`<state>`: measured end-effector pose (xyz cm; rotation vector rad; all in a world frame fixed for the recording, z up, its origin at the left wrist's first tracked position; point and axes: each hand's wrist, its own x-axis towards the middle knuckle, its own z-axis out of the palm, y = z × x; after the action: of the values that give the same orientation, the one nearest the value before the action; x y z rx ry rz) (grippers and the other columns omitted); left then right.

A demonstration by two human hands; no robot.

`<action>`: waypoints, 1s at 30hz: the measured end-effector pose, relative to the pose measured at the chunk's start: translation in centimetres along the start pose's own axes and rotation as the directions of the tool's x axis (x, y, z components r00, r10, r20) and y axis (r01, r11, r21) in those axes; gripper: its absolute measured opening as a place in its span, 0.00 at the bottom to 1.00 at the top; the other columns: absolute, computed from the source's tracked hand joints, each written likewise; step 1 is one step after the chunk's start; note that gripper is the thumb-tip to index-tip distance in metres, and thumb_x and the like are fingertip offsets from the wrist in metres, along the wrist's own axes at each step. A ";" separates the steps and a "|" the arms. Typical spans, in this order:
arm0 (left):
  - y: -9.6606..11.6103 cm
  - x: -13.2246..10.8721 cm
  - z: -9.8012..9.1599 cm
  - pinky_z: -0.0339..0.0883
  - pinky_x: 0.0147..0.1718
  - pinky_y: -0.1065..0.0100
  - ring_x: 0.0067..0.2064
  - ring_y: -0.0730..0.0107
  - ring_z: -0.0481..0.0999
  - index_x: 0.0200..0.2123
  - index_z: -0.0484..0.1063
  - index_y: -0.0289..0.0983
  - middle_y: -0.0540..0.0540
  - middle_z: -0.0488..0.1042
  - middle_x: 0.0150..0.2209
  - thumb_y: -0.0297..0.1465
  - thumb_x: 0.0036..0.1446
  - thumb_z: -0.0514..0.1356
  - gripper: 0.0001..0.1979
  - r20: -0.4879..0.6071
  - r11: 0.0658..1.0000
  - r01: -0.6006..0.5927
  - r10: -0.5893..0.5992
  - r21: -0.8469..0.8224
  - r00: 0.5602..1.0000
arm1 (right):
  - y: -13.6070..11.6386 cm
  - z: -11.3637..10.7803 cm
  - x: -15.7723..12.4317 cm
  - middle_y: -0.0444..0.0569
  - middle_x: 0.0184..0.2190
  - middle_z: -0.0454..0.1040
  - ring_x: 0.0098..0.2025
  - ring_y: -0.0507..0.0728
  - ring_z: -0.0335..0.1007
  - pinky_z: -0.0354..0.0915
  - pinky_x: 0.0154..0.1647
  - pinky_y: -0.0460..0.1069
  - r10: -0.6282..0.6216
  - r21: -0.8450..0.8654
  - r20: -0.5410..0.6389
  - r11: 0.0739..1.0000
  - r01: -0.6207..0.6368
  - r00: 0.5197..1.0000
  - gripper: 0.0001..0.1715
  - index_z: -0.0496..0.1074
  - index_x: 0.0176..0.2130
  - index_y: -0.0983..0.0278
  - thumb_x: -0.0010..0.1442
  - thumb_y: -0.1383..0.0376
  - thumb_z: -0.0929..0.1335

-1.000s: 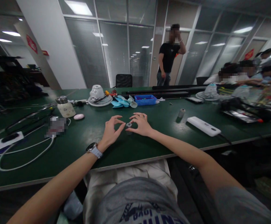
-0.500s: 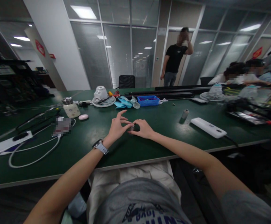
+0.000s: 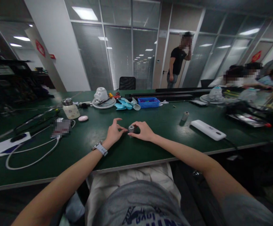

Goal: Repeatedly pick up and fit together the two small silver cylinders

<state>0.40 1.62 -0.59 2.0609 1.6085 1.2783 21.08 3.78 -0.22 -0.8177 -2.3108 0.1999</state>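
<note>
Metal cylinder: centre of the frame, a small metal cylinder (image 3: 131, 128) with a flat, pale top, standing on the bench (image 3: 136, 153).
Right hand: the right hand (image 3: 144, 131) has thumb and forefinger clamped around the cylinder from the right.
Left hand: the left hand (image 3: 114, 133) is just beside it, one finger raised apart from the thumb; whether its tips touch the metal, I cannot tell.
Slip risk: smooth, curved metal could twist or squirt out if the pinch sits off-centre.
Rolling risk: if tipped over, its round wall could roll across the smooth, glossy bench.
Second cylinder: right of centre, another metal cylinder (image 3: 185, 116), narrow-based, so a stray right forearm could topple it.
Fan blades: upper centre, thin, glossy blue blades (image 3: 124, 104), curved like petals.
</note>
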 end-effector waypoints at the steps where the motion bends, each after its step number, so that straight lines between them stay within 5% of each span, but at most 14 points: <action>1: -0.2 0.0 0.1 0.68 0.46 0.59 0.42 0.58 0.81 0.53 0.60 0.38 0.46 0.82 0.32 0.34 0.48 0.67 0.30 0.048 1.000 0.013 -0.013 0.001 0.999 | 0.0 -0.1 0.0 0.49 0.43 0.77 0.44 0.57 0.72 0.57 0.47 0.51 -0.014 0.011 -0.004 1.000 0.014 1.000 0.26 0.71 0.47 0.63 0.56 0.49 0.72; 12: -0.8 0.0 -0.2 0.67 0.47 0.57 0.46 0.56 0.80 0.53 0.62 0.40 0.45 0.83 0.37 0.39 0.49 0.66 0.29 0.131 1.000 0.004 -0.005 0.012 0.991 | -0.5 -0.6 0.0 0.45 0.43 0.79 0.43 0.55 0.74 0.59 0.46 0.50 -0.023 -0.029 -0.004 0.999 0.022 1.000 0.21 0.73 0.47 0.60 0.58 0.52 0.71; 17: -0.3 -0.2 -0.7 0.66 0.46 0.56 0.46 0.55 0.78 0.52 0.62 0.40 0.43 0.82 0.40 0.39 0.53 0.62 0.24 0.007 0.997 0.004 -0.004 0.071 1.000 | 1.6 -1.9 0.3 0.43 0.40 0.79 0.43 0.57 0.75 0.65 0.41 0.50 0.206 -0.135 -0.046 0.968 -0.210 0.978 0.20 0.74 0.46 0.56 0.55 0.52 0.71; 23: 0.0 -0.2 -1.0 0.66 0.44 0.57 0.46 0.54 0.76 0.45 0.66 0.39 0.41 0.80 0.43 0.40 0.56 0.59 0.16 -0.037 0.995 0.017 -0.013 0.098 0.999 | 7.6 -6.3 -0.3 0.47 0.43 0.79 0.46 0.60 0.75 0.69 0.45 0.53 0.523 -0.338 -0.196 0.758 -0.558 0.830 0.21 0.75 0.48 0.56 0.56 0.54 0.70; 30: 0.2 -0.2 -0.9 0.65 0.44 0.56 0.48 0.52 0.74 0.39 0.68 0.40 0.41 0.79 0.40 0.40 0.55 0.59 0.12 -0.057 0.995 0.004 0.002 0.104 0.998 | 13.0 -10.2 -2.2 0.56 0.50 0.76 0.52 0.63 0.73 0.67 0.50 0.53 0.675 -0.427 -0.373 0.484 -0.764 0.636 0.23 0.72 0.55 0.61 0.61 0.59 0.66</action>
<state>-0.20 1.09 -0.03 2.1013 1.7347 1.2896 35.44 12.00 1.93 -2.0375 -1.7143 -0.1974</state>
